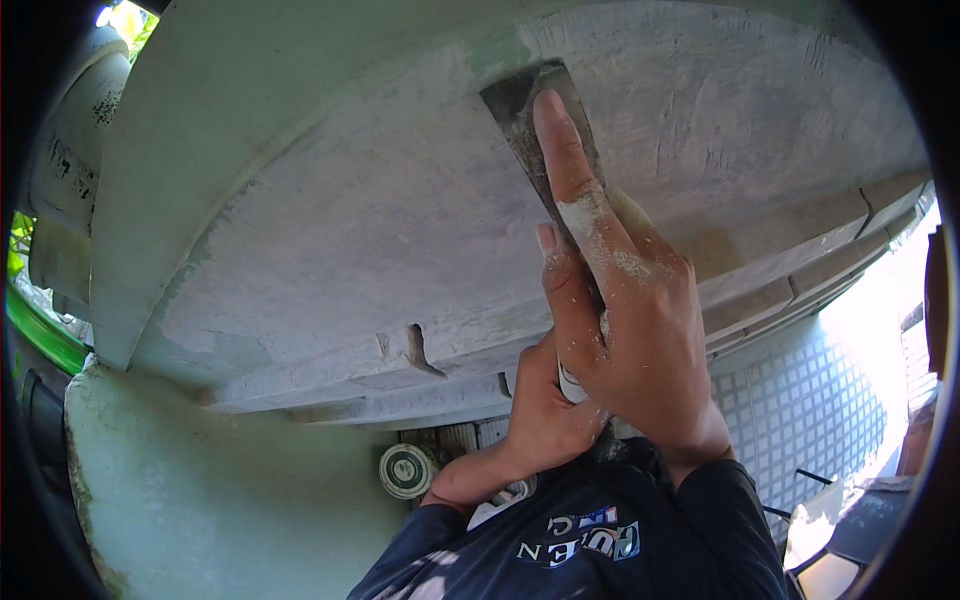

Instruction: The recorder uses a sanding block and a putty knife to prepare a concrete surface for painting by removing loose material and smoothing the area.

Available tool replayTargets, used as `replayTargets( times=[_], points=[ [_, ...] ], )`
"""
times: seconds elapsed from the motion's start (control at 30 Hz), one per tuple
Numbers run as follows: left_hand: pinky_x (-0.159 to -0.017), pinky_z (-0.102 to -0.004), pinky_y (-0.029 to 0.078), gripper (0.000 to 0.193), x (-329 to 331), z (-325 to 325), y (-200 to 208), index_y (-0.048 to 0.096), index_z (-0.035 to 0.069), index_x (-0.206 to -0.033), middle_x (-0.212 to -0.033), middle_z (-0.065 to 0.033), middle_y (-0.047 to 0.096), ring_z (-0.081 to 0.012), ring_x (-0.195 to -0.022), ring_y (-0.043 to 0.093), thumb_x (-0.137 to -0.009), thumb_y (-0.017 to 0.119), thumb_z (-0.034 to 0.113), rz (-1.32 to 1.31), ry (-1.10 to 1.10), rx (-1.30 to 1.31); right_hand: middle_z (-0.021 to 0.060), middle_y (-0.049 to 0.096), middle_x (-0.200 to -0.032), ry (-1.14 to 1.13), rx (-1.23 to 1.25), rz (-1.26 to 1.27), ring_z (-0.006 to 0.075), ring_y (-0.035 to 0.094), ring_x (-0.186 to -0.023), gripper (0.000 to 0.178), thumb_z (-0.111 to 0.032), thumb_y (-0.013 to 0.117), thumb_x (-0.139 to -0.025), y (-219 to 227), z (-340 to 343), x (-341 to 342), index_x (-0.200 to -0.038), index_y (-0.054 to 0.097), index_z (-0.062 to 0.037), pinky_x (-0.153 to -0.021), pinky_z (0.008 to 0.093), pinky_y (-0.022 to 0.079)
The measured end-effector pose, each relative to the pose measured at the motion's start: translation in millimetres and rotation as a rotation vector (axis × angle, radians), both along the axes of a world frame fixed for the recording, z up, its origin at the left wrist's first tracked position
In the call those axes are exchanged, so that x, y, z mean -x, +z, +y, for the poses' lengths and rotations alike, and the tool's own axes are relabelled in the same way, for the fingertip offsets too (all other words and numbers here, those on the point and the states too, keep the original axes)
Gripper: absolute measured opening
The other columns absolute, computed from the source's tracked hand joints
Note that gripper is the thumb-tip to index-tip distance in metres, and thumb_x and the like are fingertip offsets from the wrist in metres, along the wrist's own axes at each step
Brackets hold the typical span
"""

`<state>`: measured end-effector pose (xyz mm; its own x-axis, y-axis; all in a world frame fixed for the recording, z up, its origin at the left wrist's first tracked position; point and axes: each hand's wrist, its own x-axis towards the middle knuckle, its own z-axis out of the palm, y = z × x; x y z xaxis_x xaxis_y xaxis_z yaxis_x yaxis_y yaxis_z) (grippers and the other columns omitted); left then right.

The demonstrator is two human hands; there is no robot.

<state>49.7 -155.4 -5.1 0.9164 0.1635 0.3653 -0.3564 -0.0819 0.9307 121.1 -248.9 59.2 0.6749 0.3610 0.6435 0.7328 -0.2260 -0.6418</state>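
In the head view, the dusty right hand (638, 295) clasps a dark, flared metal scraper (521, 122), its blade's broad edge at the patchy grey-white curved surface (390, 210). The left hand (548, 405) curls just below, partly hidden; I cannot tell its grip.

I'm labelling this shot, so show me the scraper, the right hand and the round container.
Scraper (521, 125): head view, on its flat blade.
Right hand (640, 300): head view, on its back.
Round container (407, 471): head view, on its circular top.
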Motion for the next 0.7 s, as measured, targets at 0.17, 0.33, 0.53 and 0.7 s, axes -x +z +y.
replayTargets(
  times=[0.17, 0.33, 0.53, 0.7],
  points=[
    [-0.083, -0.0291, 0.049, 0.037, -5.0, -2.0, 15.7, 0.059, -0.004, -0.114, -0.096, -0.0101, 0.07, -0.0115, -0.092, 0.062, -0.08, 0.07, 0.005, 0.055, -0.045, -0.006, 0.0154, 0.051, -0.149, -0.053, -0.032, -0.083, 0.0398, 0.059, -0.125, 0.068, 0.0, 0.053, -0.096, 12.4, -4.1, -7.1, -0.158, 0.031, -0.0148, -0.099, 0.0442, 0.052],
    [-0.083, -0.0287, 0.049, 0.036, -4.1, 2.9, 2.3, 0.059, -0.004, -0.113, -0.097, -0.0104, 0.07, -0.0114, -0.092, 0.061, -0.08, 0.07, 0.005, 0.006, 0.022, 0.003, 0.0177, 0.056, -0.142, -0.081, 0.005, -0.063, 0.0405, 0.064, -0.116, 0.067, -0.001, 0.054, -0.096, 4.7, 5.6, -4.1, -0.157, 0.033, -0.0174, -0.094, 0.0446, 0.055],
    [-0.083, -0.0287, 0.049, 0.035, -6.5, -1.2, 5.7, 0.06, -0.005, -0.112, -0.097, -0.011, 0.07, -0.0127, -0.092, 0.062, -0.08, 0.07, 0.004, 0.059, -0.032, 0.011, 0.02, 0.062, -0.133, -0.099, -0.017, -0.067, 0.0397, 0.066, -0.112, 0.065, -0.003, 0.055, -0.097, 15.5, -3.2, -5.0, -0.157, 0.035, -0.0191, -0.09, 0.043, 0.055],
    [-0.083, -0.0288, 0.049, 0.036, -7.0, -5.6, 8.2, 0.06, -0.004, -0.112, -0.097, -0.0108, 0.07, -0.0131, -0.091, 0.063, -0.08, 0.071, 0.005, -0.022, -0.039, -0.027, 0.0163, 0.057, -0.142, -0.069, 0.04, -0.006, 0.0395, 0.064, -0.117, 0.064, -0.003, 0.053, -0.097, 22.1, -8.6, -3.6, -0.157, 0.034, -0.0186, -0.093, 0.0434, 0.054]
  ],
)
